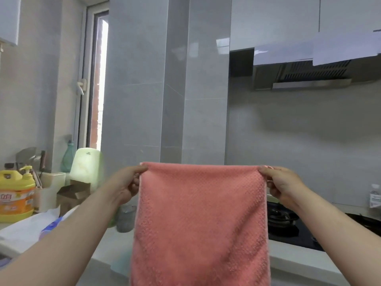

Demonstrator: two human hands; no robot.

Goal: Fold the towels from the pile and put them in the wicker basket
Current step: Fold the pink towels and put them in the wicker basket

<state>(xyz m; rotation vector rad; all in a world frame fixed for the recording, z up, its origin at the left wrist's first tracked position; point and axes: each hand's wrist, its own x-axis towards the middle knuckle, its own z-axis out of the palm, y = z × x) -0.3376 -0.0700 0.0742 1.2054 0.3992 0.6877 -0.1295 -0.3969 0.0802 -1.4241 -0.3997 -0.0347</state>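
Note:
A pink waffle-textured towel (202, 219) hangs flat in front of me, stretched by its top edge above the kitchen counter. My left hand (126, 182) pinches the towel's upper left corner. My right hand (281, 183) pinches the upper right corner. The towel's lower end runs out of the bottom of the view. The towel pile and the wicker basket are out of view.
A yellow detergent jug (15, 195), a knife block (52, 179), a small cardboard box (72, 196) and a pale green appliance (87, 168) stand at the left of the counter (299, 263). A black gas hob (288, 226) lies at the right under a range hood (305, 74).

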